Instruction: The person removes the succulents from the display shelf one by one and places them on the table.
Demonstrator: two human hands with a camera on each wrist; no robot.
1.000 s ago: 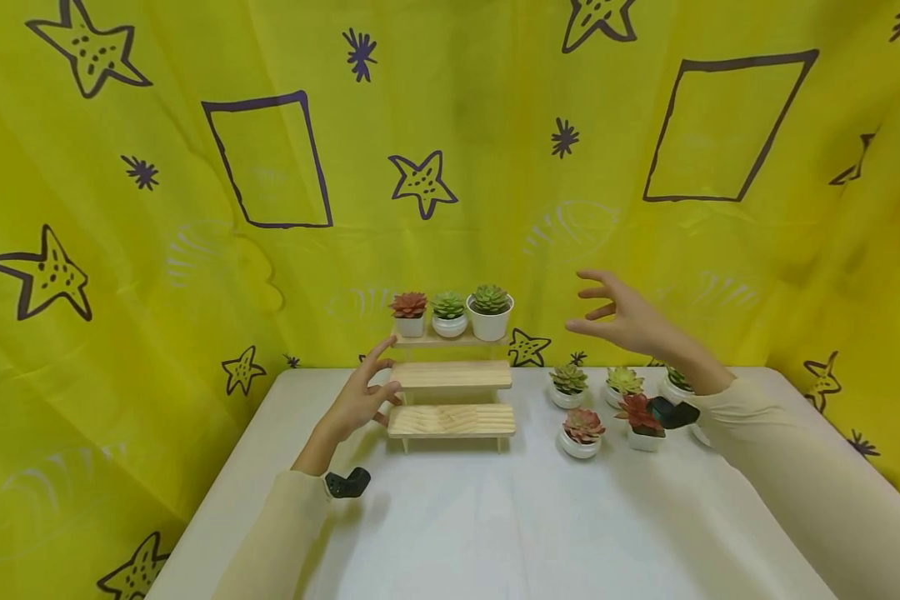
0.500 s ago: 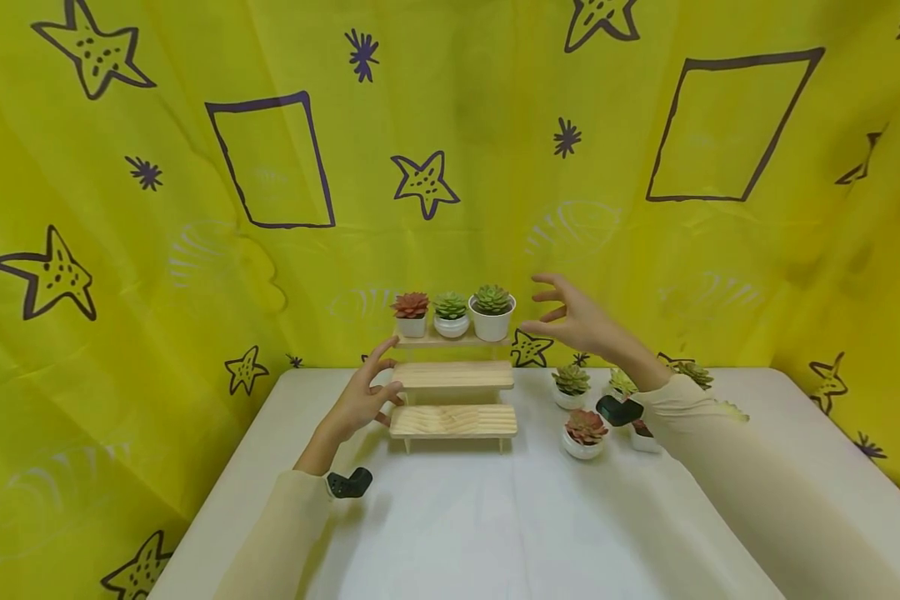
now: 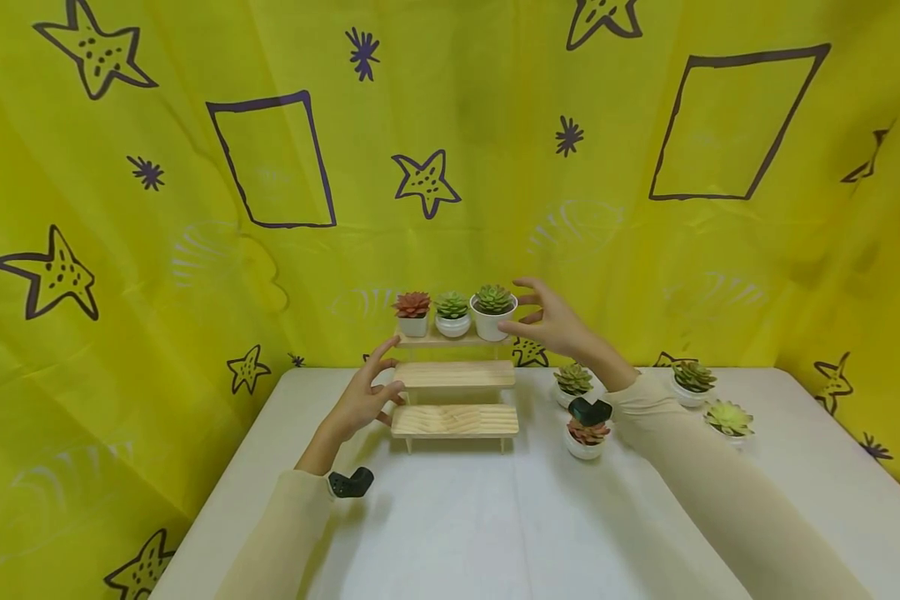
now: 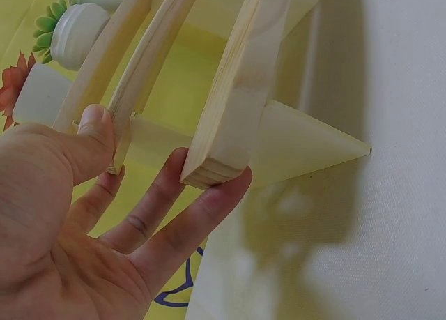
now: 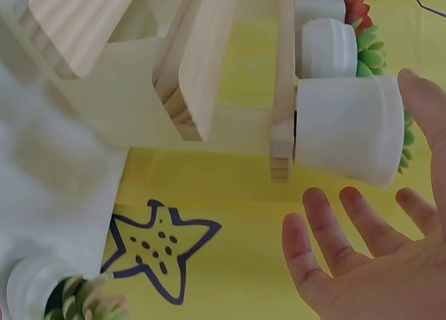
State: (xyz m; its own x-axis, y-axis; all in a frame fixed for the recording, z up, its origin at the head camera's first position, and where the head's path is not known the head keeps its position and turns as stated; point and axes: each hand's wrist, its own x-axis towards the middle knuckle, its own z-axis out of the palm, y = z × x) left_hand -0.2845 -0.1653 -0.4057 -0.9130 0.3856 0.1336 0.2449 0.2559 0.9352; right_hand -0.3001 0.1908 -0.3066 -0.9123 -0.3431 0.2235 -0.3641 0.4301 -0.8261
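A three-step wooden stand [image 3: 454,421] bears three potted succulents on its top step: a red one [image 3: 412,315], a small green one [image 3: 452,315] and a larger green one in a white pot [image 3: 492,323]. My left hand [image 3: 356,402] touches the stand's left side, fingertips and thumb at the ends of the boards [image 4: 226,135]. Around the right side of the larger white pot [image 5: 348,128] my right hand [image 3: 553,323] is spread, thumb near its rim and the other fingers just apart from it; contact of the thumb cannot be told.
On the table [image 3: 450,517] at the right stand more potted succulents: a green one [image 3: 573,380], a pink one [image 3: 587,435] partly under the right wrist's device, and two green ones [image 3: 693,379] [image 3: 729,419] further right. A yellow patterned curtain [image 3: 450,250] hangs behind.
My right hand has moved left, from above the loose pots to the larger white pot on the top step. My left hand has stayed at the stand.
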